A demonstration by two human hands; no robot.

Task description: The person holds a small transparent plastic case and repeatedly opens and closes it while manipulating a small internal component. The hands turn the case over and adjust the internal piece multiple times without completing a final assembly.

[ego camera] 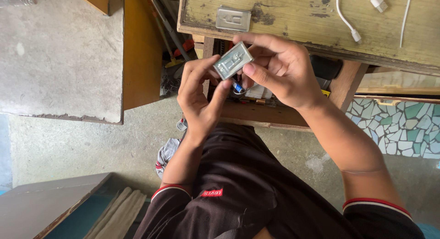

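Note:
Both my hands hold one small flat rectangular metal case point(233, 60), silver-grey with stamped markings, just below the edge of a worn wooden table point(284, 19). My left hand point(199, 94) pinches its lower left corner with thumb and fingers. My right hand point(277, 67) grips its right side, thumb on the front face. A small blue part point(237, 87) with thin leads shows just under the case, between my fingers. A second, similar metal case point(233, 19) lies flat on the tabletop, apart from my hands.
White cables with plugs point(353, 32) lie on the tabletop at the right. Under the table a shelf point(256, 111) carries small parts and tools. A wooden panel point(140, 51) stands at the left. The floor is concrete, with mosaic tiles point(403, 124) at right.

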